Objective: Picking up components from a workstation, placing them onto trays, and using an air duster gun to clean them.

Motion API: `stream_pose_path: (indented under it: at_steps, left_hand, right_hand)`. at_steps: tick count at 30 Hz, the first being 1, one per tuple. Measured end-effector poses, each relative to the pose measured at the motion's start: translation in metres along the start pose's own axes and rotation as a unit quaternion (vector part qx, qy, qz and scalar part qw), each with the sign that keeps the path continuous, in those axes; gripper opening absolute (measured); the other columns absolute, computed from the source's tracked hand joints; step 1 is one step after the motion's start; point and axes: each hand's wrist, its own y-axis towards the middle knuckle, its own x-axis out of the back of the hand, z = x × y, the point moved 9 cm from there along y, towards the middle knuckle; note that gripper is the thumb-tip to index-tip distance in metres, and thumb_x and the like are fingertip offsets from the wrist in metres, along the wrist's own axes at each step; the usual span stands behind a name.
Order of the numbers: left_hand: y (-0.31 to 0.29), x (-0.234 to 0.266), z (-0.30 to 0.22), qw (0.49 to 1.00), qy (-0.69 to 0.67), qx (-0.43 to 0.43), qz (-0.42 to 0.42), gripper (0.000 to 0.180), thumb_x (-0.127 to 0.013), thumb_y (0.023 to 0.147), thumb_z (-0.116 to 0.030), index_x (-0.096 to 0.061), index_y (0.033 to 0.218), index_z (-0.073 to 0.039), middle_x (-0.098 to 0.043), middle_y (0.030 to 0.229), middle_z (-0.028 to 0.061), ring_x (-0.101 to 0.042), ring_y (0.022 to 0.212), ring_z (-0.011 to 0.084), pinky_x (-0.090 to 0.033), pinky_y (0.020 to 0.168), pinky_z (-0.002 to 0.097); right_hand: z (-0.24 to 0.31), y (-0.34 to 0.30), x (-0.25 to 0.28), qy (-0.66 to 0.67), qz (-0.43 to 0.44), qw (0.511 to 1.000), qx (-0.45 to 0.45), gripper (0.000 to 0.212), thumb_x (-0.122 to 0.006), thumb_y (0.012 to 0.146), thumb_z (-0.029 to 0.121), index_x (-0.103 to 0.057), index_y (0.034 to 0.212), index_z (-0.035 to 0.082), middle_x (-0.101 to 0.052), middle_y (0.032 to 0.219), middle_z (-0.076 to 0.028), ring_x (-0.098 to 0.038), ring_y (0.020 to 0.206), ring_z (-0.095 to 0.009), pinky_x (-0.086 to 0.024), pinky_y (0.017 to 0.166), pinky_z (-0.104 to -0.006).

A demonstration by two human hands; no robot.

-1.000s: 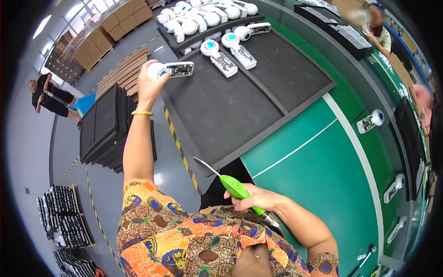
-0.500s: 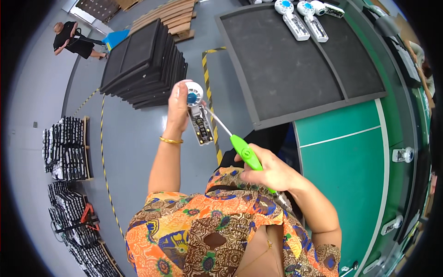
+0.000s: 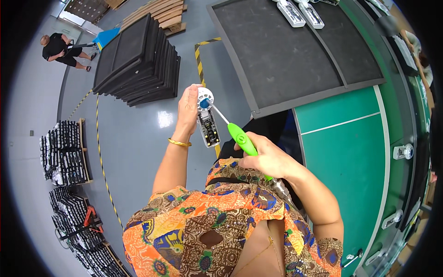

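Note:
My left hand [image 3: 188, 111] grips a white handheld fan [image 3: 209, 130] by its round head. Its handle hangs open toward me, baring a dark circuit board with small yellow parts. At the middle of the round head sits a blue hub [image 3: 204, 104]. Wrapped in my right hand [image 3: 271, 159] is a screwdriver [image 3: 241, 138] with a bright green handle and a long thin metal shaft. The shaft's tip is at the blue hub; whether it touches a screw is too small to tell. A metal connector [image 3: 280, 188] shows behind the handle's rear end.
A black tray [image 3: 277, 60] with more white fans [image 3: 291, 13] lies on the green worktable [image 3: 341, 157] at right. Left stand stacked black trays [image 3: 122, 62], wooden pallets [image 3: 159, 14] and piled parts [image 3: 62, 152]. A person [image 3: 64, 50] holds a blue pallet jack [image 3: 107, 37].
The screwdriver tip has gone from beside the fan's head onto its blue hub. My left hand and the fan have shifted slightly right. The person at far left has stepped and turned.

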Motion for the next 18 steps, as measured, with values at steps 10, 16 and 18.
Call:
stream_pose_path:
  at_steps: [10,16,18]
  left_hand:
    - [0.002,0.001,0.016,1.000,0.026,0.016,0.002,0.038,-0.045,0.096,-0.039,-0.054,0.105,-0.004,-0.059,0.078,0.0038,-0.058,0.063,0.0105,-0.051,0.056,0.0258]
    - [0.004,0.006,0.015,1.000,0.020,0.018,-0.006,0.035,-0.045,0.096,-0.037,-0.055,0.103,-0.003,-0.059,0.077,0.0045,-0.058,0.060,0.0117,-0.051,0.054,0.0261]
    - [0.004,0.004,0.014,1.000,0.014,0.021,-0.012,0.035,-0.045,0.096,-0.036,-0.055,0.103,-0.003,-0.059,0.076,0.0047,-0.058,0.060,0.0119,-0.051,0.053,0.0262]
  right_hand:
    - [-0.002,0.000,-0.002,0.008,0.008,1.000,0.001,0.035,-0.064,0.069,0.011,-0.053,0.100,-0.001,-0.053,0.079,-0.007,-0.051,0.078,-0.016,-0.042,0.074,-0.0296]
    - [-0.010,-0.003,-0.004,0.042,0.009,0.999,-0.016,0.034,-0.064,0.070,0.011,-0.053,0.100,-0.001,-0.054,0.079,-0.005,-0.051,0.076,-0.016,-0.042,0.071,-0.0292]
    - [-0.016,-0.004,-0.009,0.030,0.035,0.999,-0.019,0.034,-0.064,0.070,0.012,-0.053,0.099,-0.001,-0.054,0.080,-0.006,-0.051,0.076,-0.016,-0.042,0.071,-0.0294]
